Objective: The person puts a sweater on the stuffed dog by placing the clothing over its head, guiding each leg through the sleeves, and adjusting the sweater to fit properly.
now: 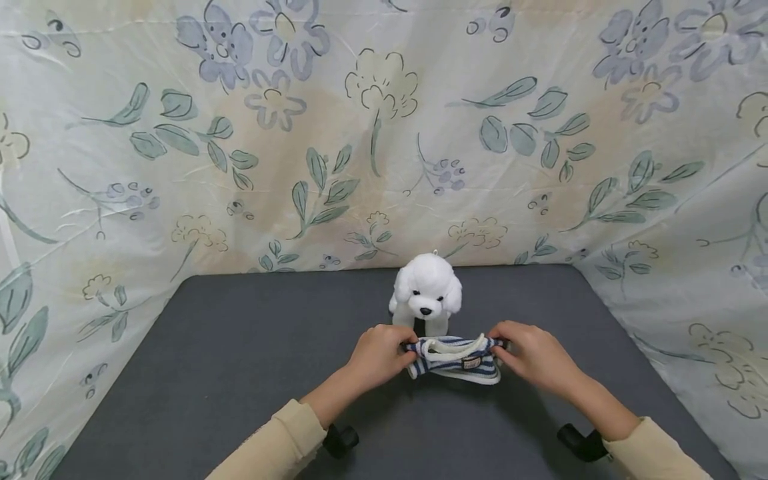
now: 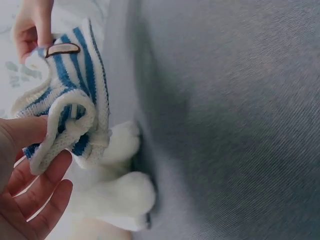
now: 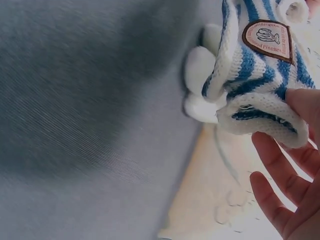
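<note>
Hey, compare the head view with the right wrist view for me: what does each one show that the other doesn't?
Only the head view: the face of the white plush dog and the person's cream sleeves.

Only the right wrist view: the drawing and lettering on the patch clearly enough to make out, and the opening of the cuff.

Both: the striped knit garment pinched by the right hand, part of the dog, the grey table and the patterned cloth.
</note>
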